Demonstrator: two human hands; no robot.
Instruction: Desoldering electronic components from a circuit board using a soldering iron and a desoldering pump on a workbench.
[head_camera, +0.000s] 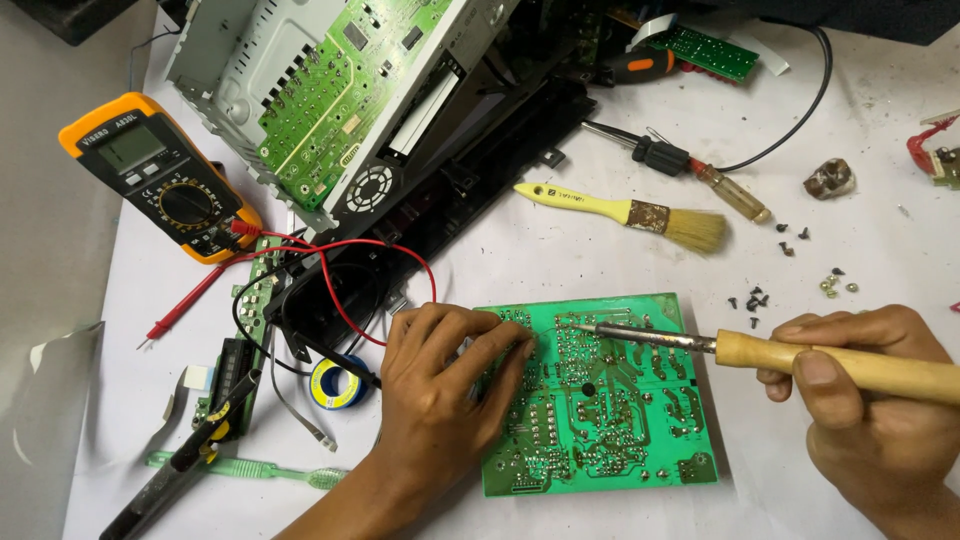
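White tabletop (560, 260), cluttered with tools. My left hand (440, 385) presses the stiff, light, fragile circuit board (600, 400) by its edge. My right hand (870, 400) is wrapped around the soldering iron (800, 355) by its wooden handle.

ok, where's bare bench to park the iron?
Free: white bench between the brush and green board; also the strip below the multimeter, left of the red leads. Crowded: loose screws above the right hand, chassis top left.

**Bright, even light; sharp centre**

Soft overhead light fills the white surface (560, 250), with only faint, short shadows under the brush (640, 212) and the left hand (440, 385). The green board (610, 400) is crisp and shows no strong glare. Frame corners look slightly darker.
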